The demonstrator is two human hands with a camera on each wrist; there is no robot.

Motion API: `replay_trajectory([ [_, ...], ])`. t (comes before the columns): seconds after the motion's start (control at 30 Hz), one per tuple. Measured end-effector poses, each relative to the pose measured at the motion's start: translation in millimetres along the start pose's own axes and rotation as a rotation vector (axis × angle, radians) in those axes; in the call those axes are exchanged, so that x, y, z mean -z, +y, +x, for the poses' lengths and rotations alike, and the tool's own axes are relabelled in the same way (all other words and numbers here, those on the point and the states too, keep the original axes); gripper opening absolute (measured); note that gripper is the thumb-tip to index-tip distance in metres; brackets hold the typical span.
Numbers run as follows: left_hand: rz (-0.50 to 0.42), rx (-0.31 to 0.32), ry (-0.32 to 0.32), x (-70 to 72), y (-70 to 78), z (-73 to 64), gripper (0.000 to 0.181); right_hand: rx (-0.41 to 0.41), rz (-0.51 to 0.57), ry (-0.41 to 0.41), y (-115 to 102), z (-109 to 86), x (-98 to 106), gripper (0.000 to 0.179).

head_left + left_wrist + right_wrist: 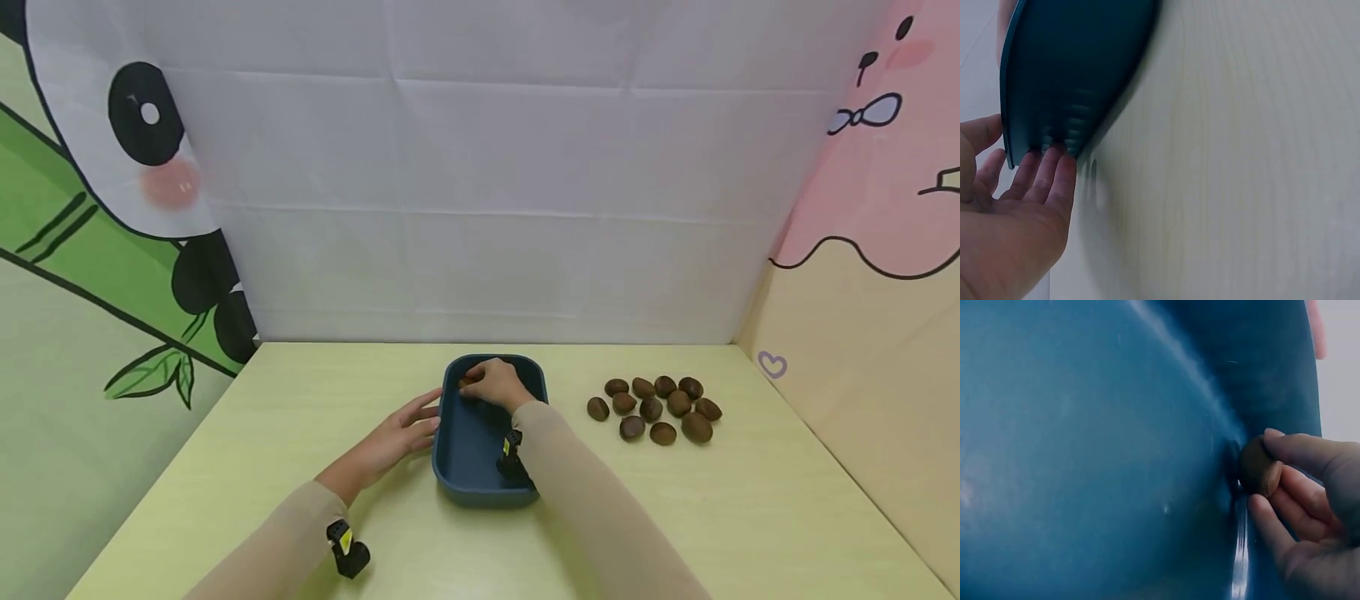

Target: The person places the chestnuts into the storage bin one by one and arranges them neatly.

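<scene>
The right hand [493,383] pinches one chestnut [1257,467] between thumb and fingertips, inside the far left corner of a blue plastic tray [472,454] whose far end lies near the tabletop's [322,392] far edge. The left hand [393,437], fingers extended and gripping nothing, touches the tray's left wall; loose chestnuts [651,409] lie towards the tabletop's far right corner.
</scene>
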State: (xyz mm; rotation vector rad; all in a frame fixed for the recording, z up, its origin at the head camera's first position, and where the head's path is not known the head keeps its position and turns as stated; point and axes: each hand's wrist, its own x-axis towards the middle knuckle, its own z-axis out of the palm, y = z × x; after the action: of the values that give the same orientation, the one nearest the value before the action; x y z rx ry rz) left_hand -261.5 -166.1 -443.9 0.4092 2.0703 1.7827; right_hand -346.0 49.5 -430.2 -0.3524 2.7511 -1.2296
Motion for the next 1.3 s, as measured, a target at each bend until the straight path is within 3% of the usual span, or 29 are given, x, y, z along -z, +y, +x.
replay_trajectory([
  [0.37, 0.004, -0.013, -0.009, 1.1, -1.8, 1.1, 0.062, -0.005, -0.025, 0.064, 0.0, 0.7, -1.5, 0.037],
  [0.6, -0.001, -0.015, -0.017, 1.1, -3.8, 0.6, 0.063, -0.013, -0.045, 0.021, -4.6, -1.0, 5.4, 0.042],
  [0.77, 0.002, -0.026, -0.025, 1.8, -4.0, 0.2, 0.063, 0.006, -0.075, -0.031, -17.9, -2.9, 21.7, 0.048],
  [1.0, 0.008, -0.011, -0.012, 0.8, -3.4, 0.7, 0.062, 0.105, -0.153, -0.104, -34.3, -10.7, 50.2, 0.044],
  [1.3, 0.012, -0.009, 0.003, 1.3, -5.0, 1.9, 0.062, 0.223, -0.226, -0.108, -28.9, -37.1, 88.7, 0.044],
])
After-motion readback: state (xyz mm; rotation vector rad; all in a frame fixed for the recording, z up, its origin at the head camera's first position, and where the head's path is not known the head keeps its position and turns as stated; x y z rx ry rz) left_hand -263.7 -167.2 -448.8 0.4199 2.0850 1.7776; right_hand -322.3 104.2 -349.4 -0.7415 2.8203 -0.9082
